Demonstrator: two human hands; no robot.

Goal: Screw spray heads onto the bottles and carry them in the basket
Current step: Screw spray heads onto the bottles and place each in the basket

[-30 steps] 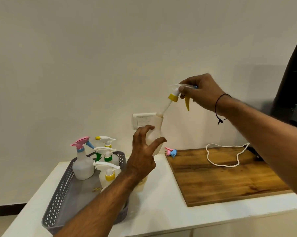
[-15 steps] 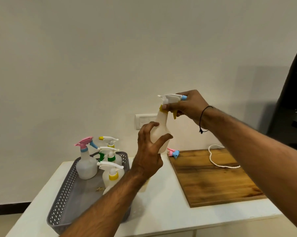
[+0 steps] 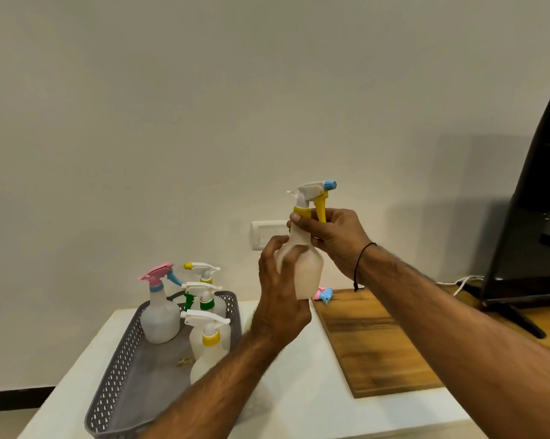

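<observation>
I hold a whitish spray bottle (image 3: pixel 308 267) upright in the air above the white table. My left hand (image 3: pixel 283 289) wraps its body. My right hand (image 3: pixel 334 239) grips the neck just under the yellow collar of the spray head (image 3: pixel 315 194), which is white with a yellow trigger and a blue nozzle and sits on top of the bottle. The grey perforated basket (image 3: pixel 121 372) lies at the left on the table with several capped bottles in it, among them one with a pink head (image 3: pixel 158 308) and one with a yellow collar (image 3: pixel 208 340).
A pink and blue spray head (image 3: pixel 324 294) lies at the back edge of the wooden board (image 3: pixel 381 340) on the right. A black screen on a stand (image 3: pixel 527 217) fills the far right, with a white cord (image 3: pixel 457 285) beside it. A wall socket (image 3: pixel 267 234) is behind the bottle.
The spray head's tube went down into the bottle and the head came to sit on the neck. My right hand dropped from the head's top to the collar.
</observation>
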